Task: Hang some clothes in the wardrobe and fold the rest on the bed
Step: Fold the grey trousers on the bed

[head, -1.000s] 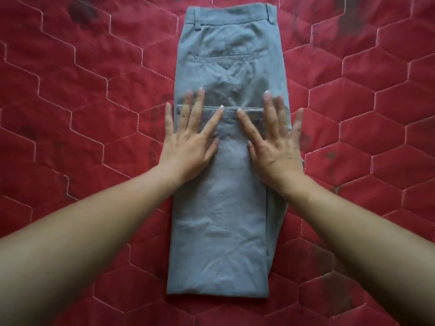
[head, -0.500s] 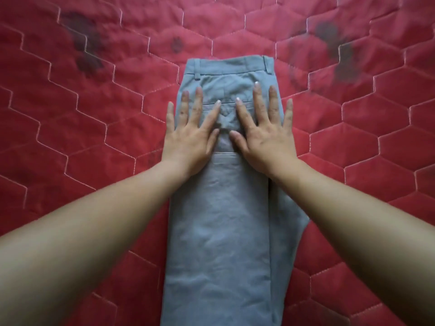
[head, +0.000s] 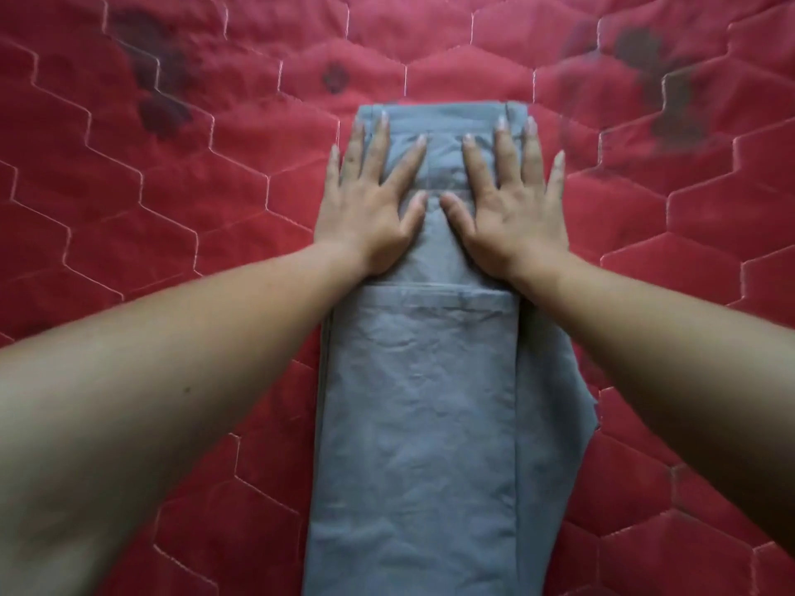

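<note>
A pair of grey-blue trousers [head: 421, 423] lies lengthwise on the red quilted bed cover [head: 150, 234], waistband at the far end, with the legs folded up over the seat. My left hand [head: 370, 200] lies flat with spread fingers on the left of the upper part. My right hand [head: 512, 204] lies flat beside it on the right, fingertips near the waistband. Both palms press the fabric down. The folded hem edge runs across just behind my wrists.
The bed cover has white hexagon stitching and dark flower prints [head: 159, 92] at the far left and far right [head: 654, 79]. Red quilt surrounds the trousers on both sides.
Both hands have slid along the trousers from the folded edge toward the waistband, staying flat. The camera has tilted forward, so the trousers sit lower in view.
</note>
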The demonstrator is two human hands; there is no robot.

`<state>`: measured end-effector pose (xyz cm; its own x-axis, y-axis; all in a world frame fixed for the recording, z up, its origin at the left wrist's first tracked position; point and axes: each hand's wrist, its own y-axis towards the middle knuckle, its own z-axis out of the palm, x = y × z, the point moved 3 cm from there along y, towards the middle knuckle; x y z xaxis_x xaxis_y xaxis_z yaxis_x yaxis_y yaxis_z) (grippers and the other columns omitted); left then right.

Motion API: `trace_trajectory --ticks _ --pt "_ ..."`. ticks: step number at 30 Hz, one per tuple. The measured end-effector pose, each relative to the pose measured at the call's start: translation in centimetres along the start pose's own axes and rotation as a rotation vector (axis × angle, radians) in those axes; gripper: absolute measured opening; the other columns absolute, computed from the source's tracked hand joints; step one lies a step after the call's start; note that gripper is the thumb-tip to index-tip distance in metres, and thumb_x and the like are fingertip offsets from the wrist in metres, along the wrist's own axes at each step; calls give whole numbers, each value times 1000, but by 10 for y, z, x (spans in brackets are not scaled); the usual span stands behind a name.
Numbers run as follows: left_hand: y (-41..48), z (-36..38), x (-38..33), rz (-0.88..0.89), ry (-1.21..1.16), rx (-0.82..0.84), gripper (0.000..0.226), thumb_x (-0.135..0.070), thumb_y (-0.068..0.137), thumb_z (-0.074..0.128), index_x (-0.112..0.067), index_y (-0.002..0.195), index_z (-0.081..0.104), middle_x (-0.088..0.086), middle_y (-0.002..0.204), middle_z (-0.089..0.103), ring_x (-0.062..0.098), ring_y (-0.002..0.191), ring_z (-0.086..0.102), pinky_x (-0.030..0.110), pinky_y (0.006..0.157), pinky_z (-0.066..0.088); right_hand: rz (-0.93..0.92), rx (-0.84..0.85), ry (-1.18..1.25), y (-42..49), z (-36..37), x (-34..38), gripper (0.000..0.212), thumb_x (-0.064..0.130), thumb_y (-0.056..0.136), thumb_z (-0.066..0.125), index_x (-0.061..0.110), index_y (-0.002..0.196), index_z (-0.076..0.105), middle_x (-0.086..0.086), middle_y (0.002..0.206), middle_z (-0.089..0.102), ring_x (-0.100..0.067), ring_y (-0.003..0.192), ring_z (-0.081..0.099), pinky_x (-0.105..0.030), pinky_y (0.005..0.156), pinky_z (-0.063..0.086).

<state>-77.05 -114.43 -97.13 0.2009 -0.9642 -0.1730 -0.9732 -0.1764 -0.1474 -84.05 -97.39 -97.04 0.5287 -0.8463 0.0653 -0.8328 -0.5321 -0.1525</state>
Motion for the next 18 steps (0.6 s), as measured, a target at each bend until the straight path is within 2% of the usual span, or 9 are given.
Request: trace_trajectory --ticks 3,7,9,11,13,14,16,18 --pt "2 12 7 13 -34 -102 67 -58 94 30 -41 158 19 7 169 4 30 156 -3 53 124 4 17 -92 32 2 12 -4 79 74 94 18 31 160 19 -7 170 7 -32 156 -2 -65 120 5" --pt "1 -6 1 -8 -69 11 65 -55 99 32 -40 159 14 5 169 -5 28 155 -10 52 125 0 18 -19 75 -1 -5 -3 78 71 96 23 29 161 14 -3 170 1 -30 156 -8 -62 122 1" --pt "-11 -24 -4 -17 -162 41 63 -47 102 37 -36 160 14 3 170 -5 26 156 -7 53 124 4 88 19 287 -9 -19 1 77 64 99 32 27 162 9 1 170 1 -28 156 -9 -60 123 -2" --pt "-45 -44 -11 36 -273 -99 61 -37 102 41 -30 159 20 5 169 6 25 156 4 52 124 13 220 -32 569 -41 -35 3 72 55 101 38 25 162 14 0 170 10 -25 156 -1 -57 124 -2" --pt "-106 -48 -24 113 -320 -226 61 -32 100 45 -24 158 28 11 168 12 28 156 9 51 122 20 278 -148 649 -102 -48 8 65 45 100 46 19 157 31 -8 164 27 -28 154 17 -53 124 9" --pt "-143 -40 -34 146 -303 -210 61 -34 99 46 -23 157 29 13 168 12 30 156 8 52 122 22 313 -206 652 -140 -48 8 61 39 97 52 15 152 41 -13 156 39 -30 147 30 -49 122 19" --pt "-210 -10 -52 196 -176 -60 62 -41 98 43 -27 157 31 16 167 10 33 155 7 57 120 23 491 -296 684 -222 -38 4 49 28 91 62 11 137 56 -15 133 51 -29 125 47 -40 110 33" --pt "-245 21 -61 214 -36 84 63 -51 97 37 -33 157 31 17 167 7 35 155 6 61 119 21 773 -267 828 -283 -22 0 39 18 90 70 10 126 58 -11 117 53 -29 109 54 -36 101 40"
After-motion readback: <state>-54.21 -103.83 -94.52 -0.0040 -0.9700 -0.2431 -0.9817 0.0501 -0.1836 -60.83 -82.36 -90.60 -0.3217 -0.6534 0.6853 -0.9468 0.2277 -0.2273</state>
